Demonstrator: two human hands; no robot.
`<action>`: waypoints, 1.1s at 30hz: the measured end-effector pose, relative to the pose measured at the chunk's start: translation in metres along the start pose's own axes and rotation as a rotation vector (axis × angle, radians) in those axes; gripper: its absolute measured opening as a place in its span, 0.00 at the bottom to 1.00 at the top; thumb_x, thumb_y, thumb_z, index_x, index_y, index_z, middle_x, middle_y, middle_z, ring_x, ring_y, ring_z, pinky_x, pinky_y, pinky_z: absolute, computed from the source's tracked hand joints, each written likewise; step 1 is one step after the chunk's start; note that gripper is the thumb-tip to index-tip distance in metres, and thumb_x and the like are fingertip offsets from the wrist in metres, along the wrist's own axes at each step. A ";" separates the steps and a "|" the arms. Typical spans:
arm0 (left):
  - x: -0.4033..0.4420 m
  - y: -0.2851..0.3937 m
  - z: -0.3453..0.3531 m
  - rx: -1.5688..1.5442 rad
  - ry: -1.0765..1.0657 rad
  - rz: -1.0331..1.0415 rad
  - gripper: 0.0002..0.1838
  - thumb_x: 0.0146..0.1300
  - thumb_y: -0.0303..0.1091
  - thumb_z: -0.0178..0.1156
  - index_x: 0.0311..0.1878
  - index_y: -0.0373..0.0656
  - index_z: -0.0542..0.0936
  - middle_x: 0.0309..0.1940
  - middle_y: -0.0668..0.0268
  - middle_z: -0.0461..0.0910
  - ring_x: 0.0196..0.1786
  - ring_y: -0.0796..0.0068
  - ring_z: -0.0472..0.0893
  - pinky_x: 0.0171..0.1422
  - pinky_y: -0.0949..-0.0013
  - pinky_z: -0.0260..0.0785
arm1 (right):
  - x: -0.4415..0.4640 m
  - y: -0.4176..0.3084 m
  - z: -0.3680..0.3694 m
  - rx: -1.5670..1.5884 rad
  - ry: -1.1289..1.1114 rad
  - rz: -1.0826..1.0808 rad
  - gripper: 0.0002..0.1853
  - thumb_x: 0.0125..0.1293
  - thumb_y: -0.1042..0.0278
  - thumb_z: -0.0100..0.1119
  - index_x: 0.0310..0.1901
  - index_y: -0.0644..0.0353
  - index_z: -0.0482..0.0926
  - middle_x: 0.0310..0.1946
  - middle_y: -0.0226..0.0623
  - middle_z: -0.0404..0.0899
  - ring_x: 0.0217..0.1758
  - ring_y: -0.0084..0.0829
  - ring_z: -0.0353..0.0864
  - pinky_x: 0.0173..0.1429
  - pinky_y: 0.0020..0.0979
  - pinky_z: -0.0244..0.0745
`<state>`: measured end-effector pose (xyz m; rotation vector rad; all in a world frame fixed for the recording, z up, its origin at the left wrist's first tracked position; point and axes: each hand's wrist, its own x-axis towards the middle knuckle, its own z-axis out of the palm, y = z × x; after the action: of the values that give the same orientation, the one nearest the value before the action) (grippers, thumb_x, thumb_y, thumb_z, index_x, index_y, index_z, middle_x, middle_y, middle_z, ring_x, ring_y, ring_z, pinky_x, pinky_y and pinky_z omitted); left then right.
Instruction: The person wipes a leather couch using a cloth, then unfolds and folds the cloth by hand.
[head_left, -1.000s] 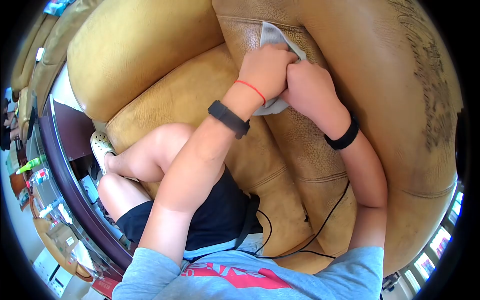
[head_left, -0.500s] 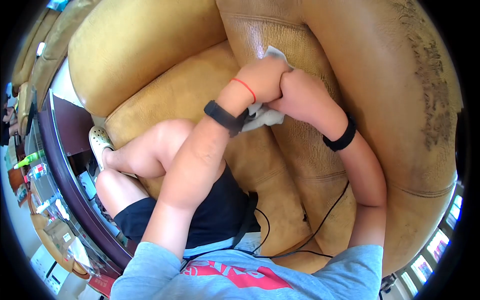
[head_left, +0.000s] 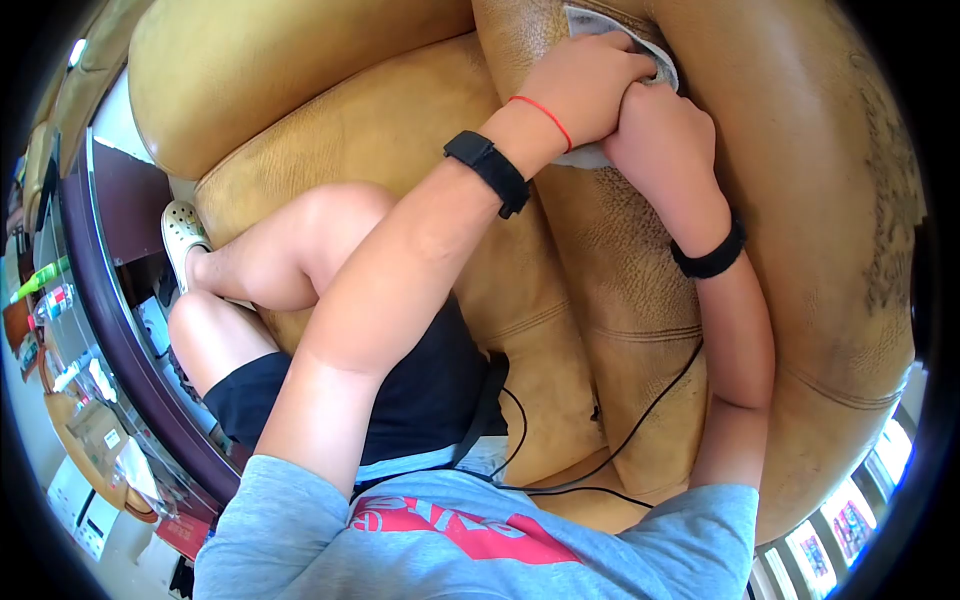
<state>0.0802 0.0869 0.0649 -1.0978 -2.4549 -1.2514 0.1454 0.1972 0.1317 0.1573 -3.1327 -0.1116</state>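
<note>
A grey-white cloth (head_left: 592, 22) lies bunched against the tan leather sofa (head_left: 590, 225), on the padded section beside the big rounded armrest. My left hand (head_left: 590, 85), with a red string at the wrist, is closed on the cloth, and its fingers curl over the cloth's upper part. My right hand (head_left: 665, 145) is pressed up against the left one, its fingers folded round the cloth's edge. Most of the cloth is hidden beneath both hands; a lower edge shows under the left wrist. Each wrist wears a black strap.
A black cable (head_left: 655, 400) runs across the seat by my lap. My bent legs take up the left of the seat, with a cream clog (head_left: 184, 235) on one foot. Farther left stands a dark table (head_left: 140, 365) with several items. The armrest (head_left: 800, 200) has worn, cracked patches.
Both hands have moved up and to the right in the view with the cloth, farther along the sofa. The view has also shifted slightly.
</note>
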 end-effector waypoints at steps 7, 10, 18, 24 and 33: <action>-0.002 0.007 -0.008 0.038 -0.257 -0.172 0.15 0.58 0.29 0.63 0.48 0.48 0.90 0.41 0.53 0.88 0.46 0.49 0.87 0.54 0.54 0.80 | 0.000 0.006 0.006 0.112 -0.125 -0.077 0.11 0.55 0.61 0.70 0.33 0.60 0.88 0.30 0.47 0.88 0.33 0.50 0.89 0.38 0.46 0.85; -0.003 0.013 -0.014 0.048 -0.320 -0.255 0.14 0.59 0.30 0.63 0.47 0.49 0.90 0.41 0.52 0.88 0.46 0.49 0.87 0.54 0.54 0.81 | 0.000 0.008 0.013 0.176 -0.200 -0.089 0.11 0.55 0.61 0.70 0.34 0.60 0.88 0.31 0.48 0.88 0.34 0.51 0.89 0.40 0.47 0.85; -0.014 0.010 -0.011 0.007 -0.321 -0.240 0.12 0.59 0.30 0.62 0.45 0.46 0.90 0.40 0.51 0.88 0.46 0.48 0.87 0.53 0.54 0.81 | -0.002 0.008 0.012 0.231 -0.269 -0.132 0.12 0.54 0.62 0.71 0.35 0.61 0.88 0.31 0.48 0.88 0.37 0.51 0.89 0.43 0.47 0.85; -0.022 0.011 -0.009 -0.025 -0.382 -0.257 0.12 0.54 0.26 0.64 0.42 0.41 0.90 0.39 0.47 0.88 0.45 0.45 0.87 0.52 0.54 0.82 | -0.002 0.002 -0.001 0.399 -0.560 -0.050 0.12 0.57 0.63 0.69 0.36 0.63 0.88 0.29 0.46 0.88 0.30 0.44 0.89 0.39 0.42 0.85; -0.044 0.007 -0.014 -0.122 -0.654 -0.397 0.15 0.48 0.25 0.65 0.41 0.39 0.89 0.37 0.43 0.87 0.45 0.43 0.87 0.51 0.52 0.81 | -0.003 -0.012 0.004 0.679 -1.002 0.066 0.11 0.63 0.69 0.69 0.39 0.71 0.83 0.21 0.40 0.83 0.16 0.28 0.81 0.18 0.29 0.76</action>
<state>0.1135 0.0556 0.0578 -1.2461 -3.2502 -1.3100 0.1497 0.1862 0.1268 -0.0291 -3.9549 1.2606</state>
